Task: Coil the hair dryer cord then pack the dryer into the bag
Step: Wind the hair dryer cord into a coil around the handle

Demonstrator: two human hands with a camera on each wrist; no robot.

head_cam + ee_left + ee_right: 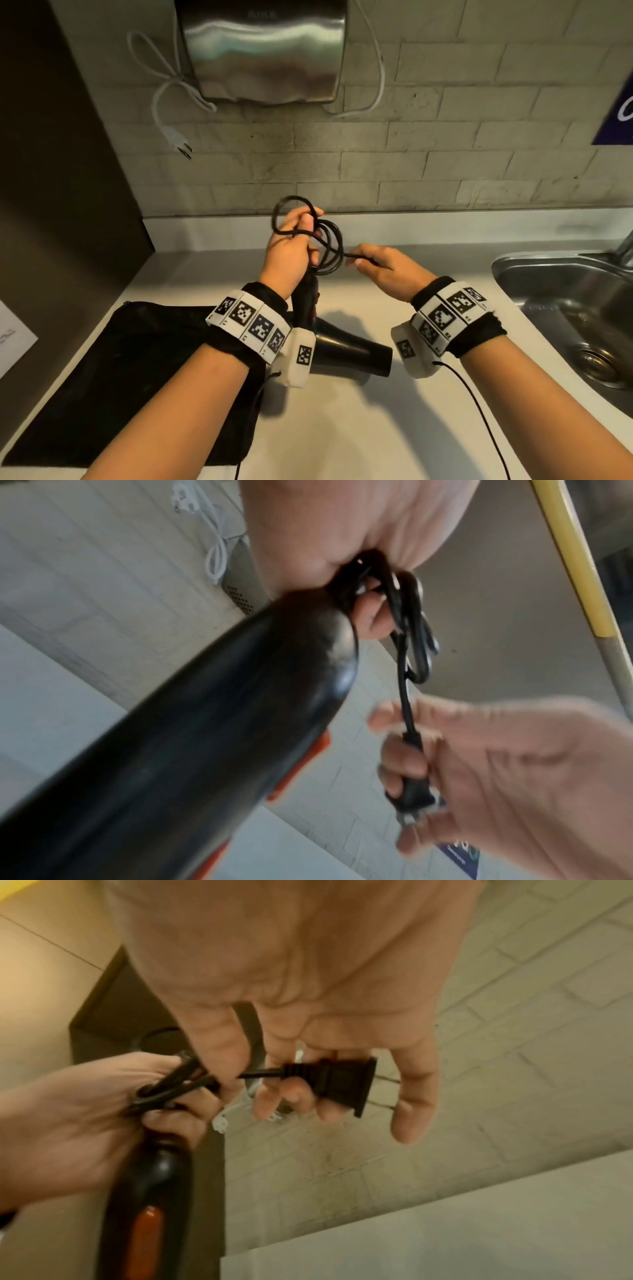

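black wristbands (479, 334) under white blocks of square black-and-white markers (244, 313), thin black cables (479, 409)
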